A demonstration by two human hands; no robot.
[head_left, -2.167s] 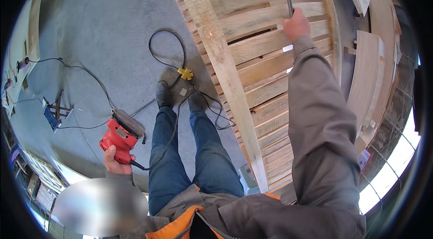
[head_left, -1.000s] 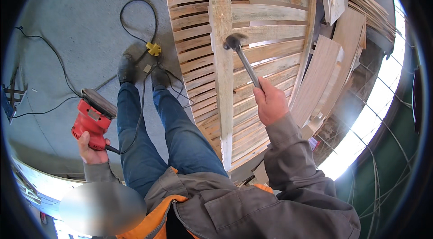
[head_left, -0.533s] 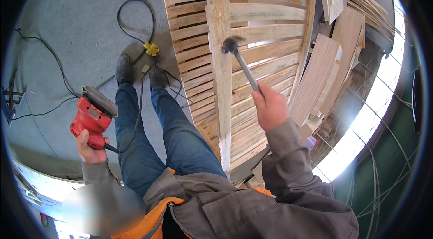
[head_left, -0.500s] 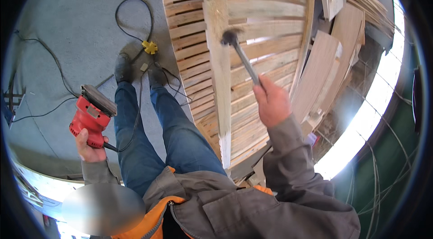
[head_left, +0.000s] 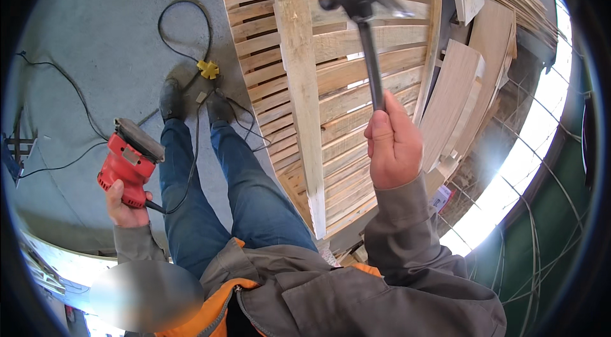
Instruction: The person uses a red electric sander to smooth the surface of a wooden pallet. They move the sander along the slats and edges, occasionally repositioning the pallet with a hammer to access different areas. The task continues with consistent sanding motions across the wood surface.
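Note:
A claw hammer (head_left: 371, 50) with a dark head is gripped near the end of its handle by my right hand (head_left: 396, 146). It is raised above a slatted wooden pallet (head_left: 372, 105), its head blurred and apart from the wood. My left hand (head_left: 125, 208) holds a red electric sander (head_left: 129, 165) out to the left, its flat dark pad tilted upward. The sander's black cord hangs from its lower end past my legs. A long, pale wooden beam (head_left: 294, 50) lies across the slats, left of the hammer.
Beside my shoes on the grey concrete floor (head_left: 102, 31) lies a yellow multi-outlet connector (head_left: 208, 70) with looped black cables (head_left: 167, 9). Wooden boards (head_left: 450, 98) and thin strips (head_left: 519, 6) are stacked right of the pallet. Wire mesh (head_left: 519, 136) stands farther right.
My right hand has turned and shifted slightly right, swinging the hammer head upward and to the right, away from the beam. The sander in my left hand has stayed put.

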